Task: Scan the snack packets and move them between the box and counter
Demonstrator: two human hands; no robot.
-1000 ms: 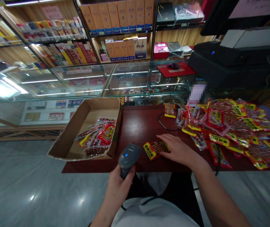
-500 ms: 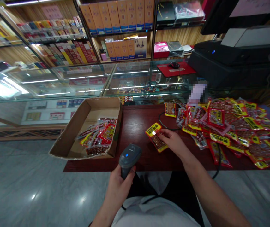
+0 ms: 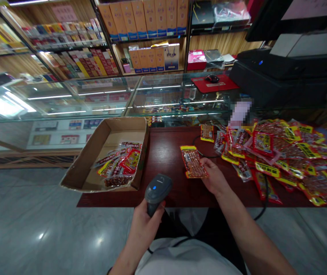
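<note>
My left hand (image 3: 147, 223) is wrapped round the handle of a grey barcode scanner (image 3: 158, 188), whose small blue light is lit. Between the fingers and thumb of my right hand (image 3: 213, 176) is a snack packet (image 3: 193, 162) with red and yellow edges and brown sticks inside. That packet is above the dark red table, to the right of the scanner. On the left, an open cardboard box (image 3: 104, 131) holds several packets (image 3: 121, 164). A large heap of similar snack packets (image 3: 288, 149) lies to the right of my right hand.
The dark red table (image 3: 163, 152) borders a glass display counter (image 3: 163, 89). A lone packet (image 3: 207, 132) lies near the back edge. A black cable (image 3: 265, 198) hangs over the front edge. A red mouse pad (image 3: 215, 84) with a mouse and dark machine (image 3: 289, 76) stand behind.
My right hand has turned the snack packet, so its face with the brown sticks now shows more fully and it sits slightly higher. The scanner in my left hand has hardly moved.
</note>
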